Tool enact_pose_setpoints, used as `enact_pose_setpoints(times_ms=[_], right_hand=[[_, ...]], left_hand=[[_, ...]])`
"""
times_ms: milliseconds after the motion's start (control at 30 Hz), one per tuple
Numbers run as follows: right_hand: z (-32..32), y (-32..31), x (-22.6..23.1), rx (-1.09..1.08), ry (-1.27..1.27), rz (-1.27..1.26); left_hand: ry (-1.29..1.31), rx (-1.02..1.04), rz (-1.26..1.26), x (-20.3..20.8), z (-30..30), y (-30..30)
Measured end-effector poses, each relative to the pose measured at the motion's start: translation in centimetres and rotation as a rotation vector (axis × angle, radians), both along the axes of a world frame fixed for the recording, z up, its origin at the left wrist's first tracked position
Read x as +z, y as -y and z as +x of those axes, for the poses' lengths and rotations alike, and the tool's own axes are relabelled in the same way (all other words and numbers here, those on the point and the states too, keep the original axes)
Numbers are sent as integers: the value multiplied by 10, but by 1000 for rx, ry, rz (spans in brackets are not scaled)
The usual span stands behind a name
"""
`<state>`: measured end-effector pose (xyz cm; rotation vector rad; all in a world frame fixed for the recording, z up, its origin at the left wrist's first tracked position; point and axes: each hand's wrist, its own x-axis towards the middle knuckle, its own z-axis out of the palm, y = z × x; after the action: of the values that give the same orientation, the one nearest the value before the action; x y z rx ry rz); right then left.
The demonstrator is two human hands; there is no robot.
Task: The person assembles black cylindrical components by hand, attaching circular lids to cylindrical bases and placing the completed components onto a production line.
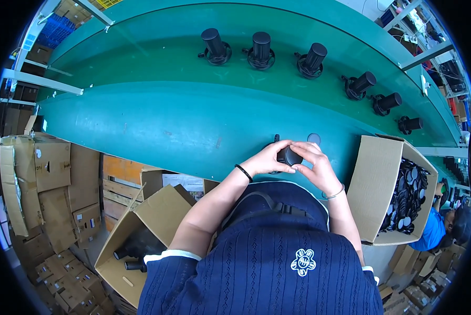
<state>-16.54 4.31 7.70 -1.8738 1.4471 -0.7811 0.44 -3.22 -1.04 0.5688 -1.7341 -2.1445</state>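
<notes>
Gripping a black cylindrical part (289, 156) at the near edge of the green conveyor (156, 121), left hand (267, 159) and right hand (314, 165) fingers curled closed around it, small round cap (314, 138) just beyond, open carton of black discs (385, 191) to the right

Six black cylindrical parts (261, 50) stand along the green belt (156, 68); cardboard boxes (374, 189) flank the bench, one holding black discs (408, 194)
</notes>
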Motion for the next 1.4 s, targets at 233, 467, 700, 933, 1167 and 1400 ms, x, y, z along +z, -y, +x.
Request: enact_pose_setpoints(times_ms=[233,467,700,933,1167,1400], right_hand=[[4,1,11,10,-64,32],[0,0,5,14,-9,52],[3,1,14,19,-93,40],[7,5,14,48,-124,73],[12,5,-16,-69,167,73],[7,-10,-48,-110,762,591]], left_hand=[[-41,1,45,-4,-1,-3],[-30,8,22,-1,0,-3],[-57,18,0,-2,-3,-5],[-46,40,-178,-8,1,-8],[73,28,-204,-4,10,4],[-31,-4,20,-9,19,-10]])
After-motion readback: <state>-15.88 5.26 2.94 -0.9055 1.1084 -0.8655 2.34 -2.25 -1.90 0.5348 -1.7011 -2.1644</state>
